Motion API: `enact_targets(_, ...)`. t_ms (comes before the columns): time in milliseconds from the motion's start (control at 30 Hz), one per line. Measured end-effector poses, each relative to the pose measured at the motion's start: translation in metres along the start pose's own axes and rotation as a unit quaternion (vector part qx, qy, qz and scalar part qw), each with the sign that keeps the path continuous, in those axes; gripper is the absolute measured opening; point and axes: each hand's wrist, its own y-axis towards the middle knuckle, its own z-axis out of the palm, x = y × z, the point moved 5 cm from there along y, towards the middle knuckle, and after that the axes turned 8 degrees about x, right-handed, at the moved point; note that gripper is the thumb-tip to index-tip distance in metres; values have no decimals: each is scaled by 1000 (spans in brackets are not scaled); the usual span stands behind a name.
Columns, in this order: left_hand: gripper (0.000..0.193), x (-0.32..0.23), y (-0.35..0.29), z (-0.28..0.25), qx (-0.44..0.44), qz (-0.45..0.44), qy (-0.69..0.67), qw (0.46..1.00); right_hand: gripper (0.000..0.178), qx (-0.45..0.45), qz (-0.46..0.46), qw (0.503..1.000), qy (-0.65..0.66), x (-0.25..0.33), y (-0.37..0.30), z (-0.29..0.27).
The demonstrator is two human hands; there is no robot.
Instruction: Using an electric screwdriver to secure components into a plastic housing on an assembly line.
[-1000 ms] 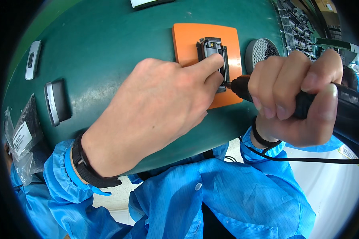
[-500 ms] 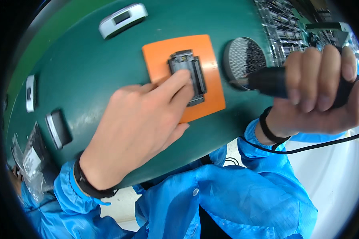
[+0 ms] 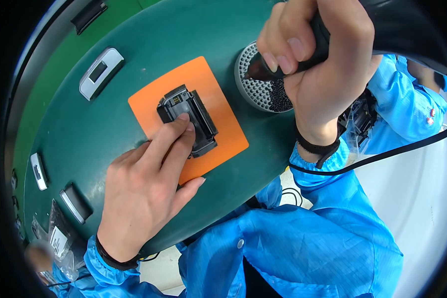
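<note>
A black plastic housing (image 3: 202, 119) with a raised bar along one side lies on an orange mat (image 3: 228, 134). The fingertips of my left hand (image 3: 144, 188) press on its top, fingers stretched and thumb apart over the mat's near edge. My right hand (image 3: 328, 59) is closed around a black electric screwdriver (image 3: 263, 69). The driver's tip is over the round dish (image 3: 239, 82) of small holes, part of which is filled with tiny dark screws (image 3: 279, 97). My wrist hides the dish's right side.
Silver-and-black devices lie to the left: one far back (image 3: 102, 74), one near the edge (image 3: 38, 171), one closer (image 3: 76, 203). A clear plastic bag (image 3: 59, 241) sits lower left. Black parts in clear trays (image 3: 360, 119) and a person's blue sleeve (image 3: 407, 99) are at right. A black cable (image 3: 377, 158) runs beside my right arm.
My right hand has brought the screwdriver up and left over the screw dish. The view has shifted, so the mat and devices appear further left. My left fingers stay on the housing.
</note>
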Motion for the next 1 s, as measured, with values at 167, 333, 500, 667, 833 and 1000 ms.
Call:
enact_targets(167, 65, 2, -2, 0, 0, 1, 1, 1000, 18, 36, -14, 999, -10, -7, -4, 3)
enact_targets(333, 64, 3, -3, 1, 1, -1, -2, 1000, 18, -43, 22, 999, 24, -11, -6, 4)
enact_targets(500, 63, 1, -2, 0, 11, -12, 1, 1000, 17, 56, -28, 998, -21, -12, -8, 1)
enact_targets(667, 63, 9, -8, -2, 5, 2, -3, 1000, 17, 6, 24, 997, 77, -11, -4, -3)
enact_targets(833, 63, 8, -4, -1, -14, 41, -5, 999, 23, 117, 11, 992, 39, 47, 10, -20)
enact_targets(1000, 62, 12, -7, -1, -38, 47, -5, 998, 30, 270, 36, 960, 69, 51, -1, 18)
